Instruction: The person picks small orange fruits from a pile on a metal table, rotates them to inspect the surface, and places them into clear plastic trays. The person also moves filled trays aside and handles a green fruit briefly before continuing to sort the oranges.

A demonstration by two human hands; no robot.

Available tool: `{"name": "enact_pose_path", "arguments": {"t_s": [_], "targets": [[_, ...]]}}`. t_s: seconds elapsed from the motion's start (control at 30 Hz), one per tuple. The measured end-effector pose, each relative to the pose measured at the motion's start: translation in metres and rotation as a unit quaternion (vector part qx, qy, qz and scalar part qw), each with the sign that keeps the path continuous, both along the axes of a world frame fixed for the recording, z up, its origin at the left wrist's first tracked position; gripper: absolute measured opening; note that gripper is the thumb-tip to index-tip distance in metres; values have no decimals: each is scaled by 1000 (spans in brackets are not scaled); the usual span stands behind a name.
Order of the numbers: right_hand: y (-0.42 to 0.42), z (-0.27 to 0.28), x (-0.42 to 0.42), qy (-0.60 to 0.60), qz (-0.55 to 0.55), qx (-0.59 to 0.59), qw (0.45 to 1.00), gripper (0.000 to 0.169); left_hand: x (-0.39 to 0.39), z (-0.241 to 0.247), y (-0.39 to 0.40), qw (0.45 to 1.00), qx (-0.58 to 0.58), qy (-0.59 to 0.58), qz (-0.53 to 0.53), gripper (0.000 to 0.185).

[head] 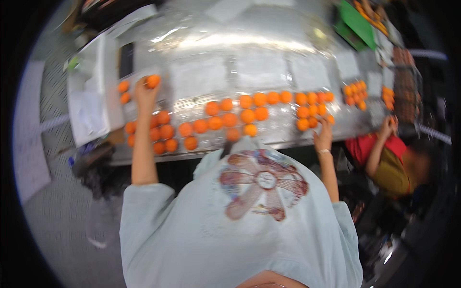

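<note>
Rows of round orange pieces, apparently fruit, lie in clear plastic trays [234, 102] along the near side of a metal table [201, 64]. On the left, my left hand [145, 90] has its fingers on an orange ball [153, 81], above the tray at the table's left end. Whether the ball is lifted is blurred. My right hand [324, 134] reaches to the near edge of a filled tray on the right, its fingertips at another orange ball [330, 119]. Whether the fingers grip it cannot be told.
White sheets [198, 73] lie behind the trays. A white box [102, 86] stands at the left end. Another person [389, 158] sits at the right, hands at the table edge, near smaller filled trays [355, 94]. A green container [356, 27] stands at the back right.
</note>
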State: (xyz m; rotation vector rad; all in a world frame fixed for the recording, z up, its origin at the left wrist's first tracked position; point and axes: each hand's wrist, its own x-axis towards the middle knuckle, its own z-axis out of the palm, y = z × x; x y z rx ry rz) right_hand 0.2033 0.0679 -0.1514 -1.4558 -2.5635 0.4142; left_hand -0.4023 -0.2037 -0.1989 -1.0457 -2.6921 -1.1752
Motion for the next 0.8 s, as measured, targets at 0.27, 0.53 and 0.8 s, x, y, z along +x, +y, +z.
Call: {"name": "enact_pose_path", "arguments": {"t_s": [0.27,0.53,0.8], "targets": [[-70,85,-113,311,2,-470,826,54,193,129,73,940,21,-210,-266,49],[-70,101,-112,449,-10,-515,731,64,308,159,132,880,1,-162,-447,66],[-62,104,-108,430,-21,-481,764,49,327,155,132,875,16,-175,-450,75]]}}
